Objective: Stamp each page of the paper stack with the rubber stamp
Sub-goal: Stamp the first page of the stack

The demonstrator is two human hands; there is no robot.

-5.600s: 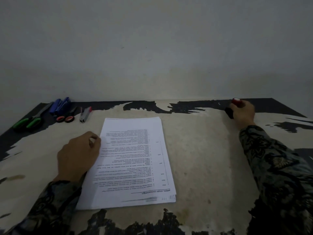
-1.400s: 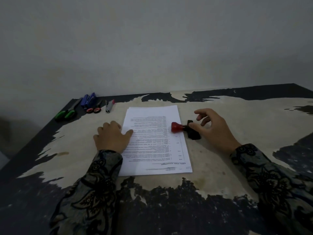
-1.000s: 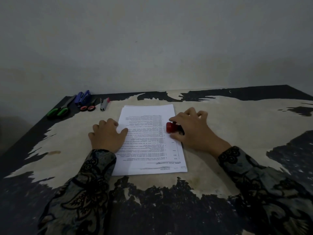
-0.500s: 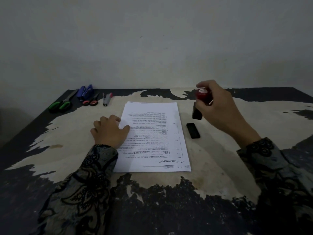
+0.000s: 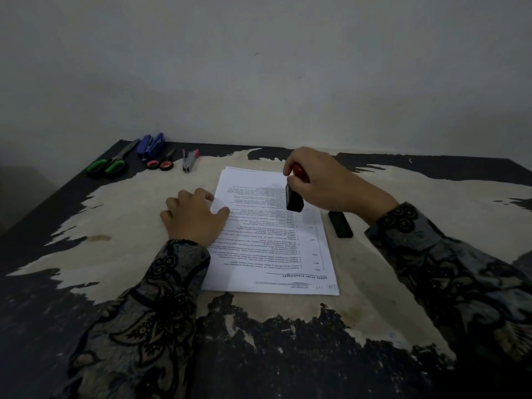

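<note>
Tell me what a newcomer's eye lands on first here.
The white paper stack at the middle of the worn table stands out. The right hand holds the red-handled rubber stamp above its far part, while the left hand rests on its left edge. A black cap lies right of the stack.

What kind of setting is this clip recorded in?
Probably a makeshift desk for paperwork at home or in a small office: a worn table against a bare wall, a printed paper stack, plus scissors and a blue stapler.

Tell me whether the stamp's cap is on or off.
Off. The black cap lies on the table beside the paper stack, while the right hand holds the stamp above the page.
</note>
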